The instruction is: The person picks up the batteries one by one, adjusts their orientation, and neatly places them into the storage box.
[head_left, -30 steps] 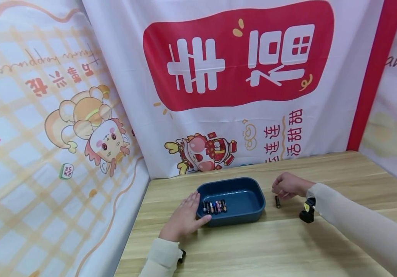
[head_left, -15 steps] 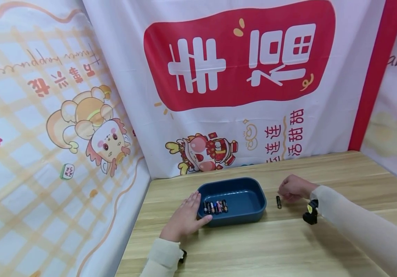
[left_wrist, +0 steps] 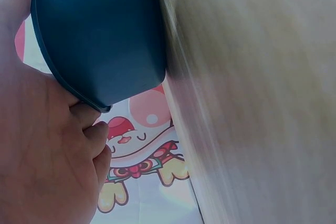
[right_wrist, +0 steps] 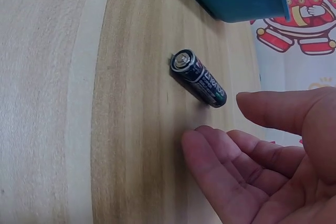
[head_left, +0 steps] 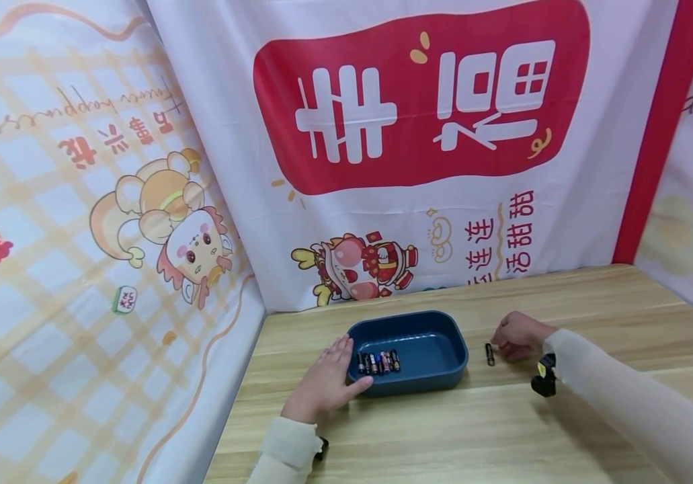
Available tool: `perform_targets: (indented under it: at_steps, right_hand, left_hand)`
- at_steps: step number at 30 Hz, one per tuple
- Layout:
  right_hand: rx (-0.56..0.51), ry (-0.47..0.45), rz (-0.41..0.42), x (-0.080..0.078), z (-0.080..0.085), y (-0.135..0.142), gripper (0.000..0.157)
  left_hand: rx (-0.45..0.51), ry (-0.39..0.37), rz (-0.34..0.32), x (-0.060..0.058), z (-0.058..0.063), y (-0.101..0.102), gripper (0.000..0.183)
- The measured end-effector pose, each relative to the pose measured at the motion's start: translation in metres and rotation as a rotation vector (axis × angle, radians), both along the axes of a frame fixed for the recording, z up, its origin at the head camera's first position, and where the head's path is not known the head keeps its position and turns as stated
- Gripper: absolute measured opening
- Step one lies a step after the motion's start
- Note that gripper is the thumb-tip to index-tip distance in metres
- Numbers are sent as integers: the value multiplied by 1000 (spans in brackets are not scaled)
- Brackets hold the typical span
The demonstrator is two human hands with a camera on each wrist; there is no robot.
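On the table, a dark AA-type battery (head_left: 489, 354) lies to the right of a blue rectangular plastic container (head_left: 443, 383). My right hand (head_left: 521, 336) is just right of the battery. In the right wrist view, thumb and fingers (right_wrist: 197, 148) are parted near the battery's far end, with a gap before it and nothing held. My left hand (head_left: 322, 380) clasps the container's left end, its thumb at the near rim and its fingers over the left edge. Several batteries (head_left: 379, 363) lie side by side in a row inside the container's left part.
The wooden table (head_left: 431, 437) runs up to a printed cloth (head_left: 419, 101) hanging behind the container. Another patterned cloth (head_left: 110, 336) hangs along the left side. A black wrist camera (head_left: 544, 376) sits under the right sleeve.
My right hand has drawn slightly right and down, and the space between it and the battery is a little different. The left hand, container and batteries keep their places; the head view shifts slightly.
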State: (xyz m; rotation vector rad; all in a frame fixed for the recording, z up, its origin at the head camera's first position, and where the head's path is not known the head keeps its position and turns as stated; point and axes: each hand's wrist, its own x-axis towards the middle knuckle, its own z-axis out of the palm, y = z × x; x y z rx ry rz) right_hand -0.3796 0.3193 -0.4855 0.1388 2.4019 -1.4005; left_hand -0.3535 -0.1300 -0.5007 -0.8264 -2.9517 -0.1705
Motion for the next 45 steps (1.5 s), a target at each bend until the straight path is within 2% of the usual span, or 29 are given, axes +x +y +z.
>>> perform_targets:
  at_steps: [18,26,35,45]
  right_hand:
    - [76,-2,27,1,0,-23,13]
    - [104,13,25,-4,-5,-28,10]
    - [155,70,43,-1,-3,-34,4]
    - [62,89,46,6,-1,-34,11]
  left_hand:
    - [-5,-3,9,2,0,1,96]
    - [2,-1,2,2,-1,1,95]
    - [8,10,-6,4,3,2,95]
    - [11,1,-8,7,3,1,95]
